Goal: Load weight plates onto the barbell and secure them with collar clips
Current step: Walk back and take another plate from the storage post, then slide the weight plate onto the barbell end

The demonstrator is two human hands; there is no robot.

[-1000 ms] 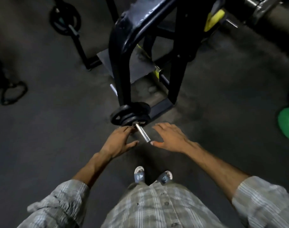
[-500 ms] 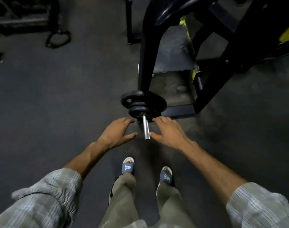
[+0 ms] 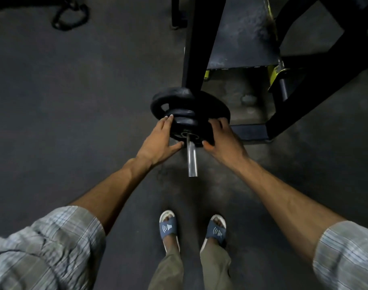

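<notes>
A shiny steel barbell sleeve [image 3: 192, 158] points toward me, low over the dark floor. Black weight plates sit stacked on it: a large plate [image 3: 212, 107] behind and smaller plates [image 3: 183, 119] in front. My left hand [image 3: 161, 141] grips the left rim of the front small plate, fingers on top and thumb below. On the right rim of the same plate rests my right hand [image 3: 222, 141], thumb underneath. No collar clip is visible.
A black machine frame [image 3: 202, 42] rises just behind the plates, with a base bar [image 3: 250, 132] to the right and yellow fittings [image 3: 277, 74]. A black handle strap [image 3: 69, 15] lies on the floor at top left. My sandalled feet [image 3: 192, 229] stand below the sleeve end.
Both hands have moved forward from beside the bare sleeve onto the front small plate and closed on its rim. The camera has come closer and tilted down.
</notes>
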